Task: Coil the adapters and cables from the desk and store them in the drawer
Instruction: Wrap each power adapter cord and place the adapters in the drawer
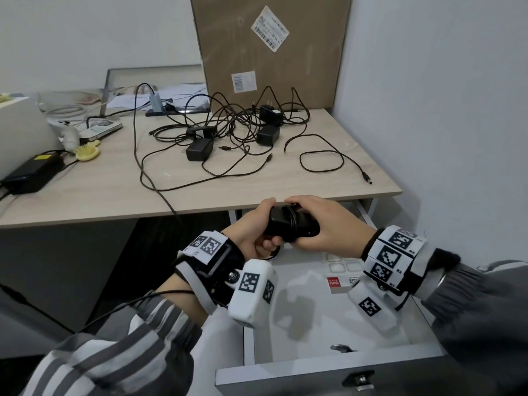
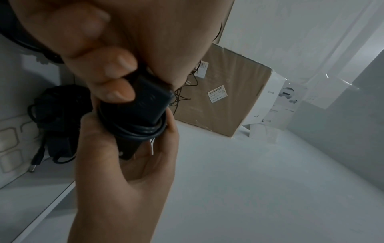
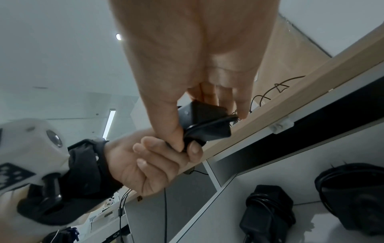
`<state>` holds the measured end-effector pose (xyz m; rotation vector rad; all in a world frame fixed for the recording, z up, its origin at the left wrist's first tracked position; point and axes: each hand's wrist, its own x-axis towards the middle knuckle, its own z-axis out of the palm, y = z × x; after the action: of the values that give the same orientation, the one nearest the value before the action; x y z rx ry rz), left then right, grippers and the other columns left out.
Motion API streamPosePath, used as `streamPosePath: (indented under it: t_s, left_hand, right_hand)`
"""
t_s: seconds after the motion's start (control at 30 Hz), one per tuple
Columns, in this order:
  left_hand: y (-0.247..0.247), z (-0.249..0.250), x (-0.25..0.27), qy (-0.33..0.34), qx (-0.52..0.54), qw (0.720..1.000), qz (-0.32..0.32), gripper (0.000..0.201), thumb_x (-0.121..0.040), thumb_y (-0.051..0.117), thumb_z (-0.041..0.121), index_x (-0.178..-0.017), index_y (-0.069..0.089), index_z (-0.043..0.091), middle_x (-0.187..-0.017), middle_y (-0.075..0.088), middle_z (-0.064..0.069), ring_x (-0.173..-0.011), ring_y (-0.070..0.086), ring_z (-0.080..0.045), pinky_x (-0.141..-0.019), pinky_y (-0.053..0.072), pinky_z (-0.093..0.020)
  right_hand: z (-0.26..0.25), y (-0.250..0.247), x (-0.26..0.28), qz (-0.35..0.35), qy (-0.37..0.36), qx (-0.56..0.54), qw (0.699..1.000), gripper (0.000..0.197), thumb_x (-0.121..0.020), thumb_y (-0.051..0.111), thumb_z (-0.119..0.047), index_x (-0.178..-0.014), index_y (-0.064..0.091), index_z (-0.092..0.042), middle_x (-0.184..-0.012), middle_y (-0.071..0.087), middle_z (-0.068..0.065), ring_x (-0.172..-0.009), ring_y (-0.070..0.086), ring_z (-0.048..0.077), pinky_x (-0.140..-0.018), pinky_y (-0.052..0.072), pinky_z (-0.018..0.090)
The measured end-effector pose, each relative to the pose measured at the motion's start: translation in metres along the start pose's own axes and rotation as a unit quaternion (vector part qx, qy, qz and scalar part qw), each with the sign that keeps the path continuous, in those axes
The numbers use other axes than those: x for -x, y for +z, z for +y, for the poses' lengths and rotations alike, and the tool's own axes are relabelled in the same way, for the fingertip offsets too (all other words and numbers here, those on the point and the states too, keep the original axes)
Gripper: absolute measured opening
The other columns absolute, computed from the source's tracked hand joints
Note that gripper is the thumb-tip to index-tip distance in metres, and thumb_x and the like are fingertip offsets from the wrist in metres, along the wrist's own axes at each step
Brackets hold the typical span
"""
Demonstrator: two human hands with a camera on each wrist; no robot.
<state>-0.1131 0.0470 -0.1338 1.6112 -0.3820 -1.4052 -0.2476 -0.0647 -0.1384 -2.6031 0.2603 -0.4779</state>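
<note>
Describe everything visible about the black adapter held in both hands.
The black adapter is a small boxy plastic block, matte, with its thin black cable coiled around its middle and metal plug prongs at one end. The left hand and right hand grip it together, above the open white drawer, just before the desk edge.

The head view looks forward and down from above the light wooden desk (image 1: 108, 181) and open white drawer (image 1: 328, 364), while both wrist views sit close under the hands, facing up along the fingers, all three sharing the black cable-wrapped power adapter (image 1: 288, 224).
</note>
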Motion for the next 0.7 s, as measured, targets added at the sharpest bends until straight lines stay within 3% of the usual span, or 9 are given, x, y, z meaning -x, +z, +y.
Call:
streamPosePath:
  t_s: [0.1,0.2,0.33,0.43,0.5,0.6,0.7]
  left_hand:
    - [0.003,0.001,0.001,0.010,0.021,1.000,0.005,0.054,-0.096,0.030,0.061,-0.084,0.046,0.011,-0.045,0.044,-0.006,-0.029,0.030,-0.010,-0.028,0.020,-0.012]
    - [0.005,0.000,0.000,0.013,0.031,0.999,0.003,0.054,-0.096,0.030,0.061,-0.087,0.046,0.010,-0.046,0.044,-0.006,-0.029,0.032,-0.009,-0.027,0.021,-0.013]
    - [0.003,-0.001,0.001,0.015,0.022,1.000,-0.013,0.059,-0.095,0.026,0.064,-0.087,0.048,0.010,-0.049,0.044,-0.005,-0.032,0.032,-0.009,-0.029,0.022,-0.013]
    - [-0.004,-0.005,0.000,0.016,-0.010,1.000,-0.015,0.071,-0.096,0.017,0.065,-0.088,0.056,0.006,-0.053,0.046,-0.005,-0.038,0.036,-0.012,-0.035,0.026,-0.016]
    - [-0.009,-0.009,-0.002,0.030,-0.037,0.999,0.025,0.069,-0.099,0.022,0.057,-0.094,0.063,0.001,-0.056,0.054,-0.006,-0.044,0.043,-0.014,-0.040,0.030,-0.020]
    - [-0.011,-0.016,-0.008,0.069,-0.132,0.983,0.104,0.037,-0.099,0.044,0.033,-0.107,0.066,0.005,-0.076,0.070,-0.004,-0.061,0.056,-0.014,-0.053,0.038,-0.021]
    - [-0.007,-0.023,-0.020,0.099,-0.230,0.959,0.129,0.028,-0.096,0.051,0.023,-0.109,0.068,0.005,-0.103,0.069,-0.011,-0.082,0.060,-0.018,-0.065,0.047,-0.024]
  right_hand:
    - [-0.002,0.002,-0.001,-0.019,0.015,0.014,1.000,0.070,-0.074,0.074,-0.020,-0.135,0.041,-0.012,-0.119,0.057,0.003,-0.105,0.054,0.014,-0.081,0.032,0.011]
    - [-0.001,0.007,-0.003,0.007,0.009,0.031,0.999,0.073,-0.069,0.080,-0.024,-0.131,0.046,-0.009,-0.116,0.051,0.004,-0.104,0.051,0.014,-0.085,0.031,0.012]
    - [-0.003,0.006,-0.002,0.031,0.027,0.034,0.999,0.068,-0.066,0.082,-0.027,-0.127,0.055,-0.012,-0.111,0.059,0.003,-0.102,0.055,0.014,-0.079,0.032,0.009]
    - [-0.002,-0.002,0.003,0.009,0.135,-0.065,0.989,0.052,-0.064,0.084,-0.034,-0.111,0.066,-0.022,-0.102,0.068,-0.007,-0.095,0.061,0.008,-0.079,0.042,0.011]
    - [0.006,-0.005,0.007,-0.047,0.230,-0.205,0.950,0.040,-0.066,0.085,-0.033,-0.101,0.071,-0.018,-0.096,0.073,-0.002,-0.091,0.067,0.014,-0.084,0.050,0.025]
    - [0.018,-0.005,0.011,-0.110,0.310,-0.353,0.876,0.043,-0.067,0.084,-0.032,-0.100,0.073,-0.006,-0.100,0.073,0.013,-0.102,0.066,0.033,-0.097,0.047,0.044]
    - [0.024,-0.001,0.011,-0.108,0.362,-0.411,0.830,0.044,-0.074,0.077,-0.020,-0.110,0.066,0.004,-0.110,0.069,0.021,-0.112,0.061,0.036,-0.105,0.042,0.049]
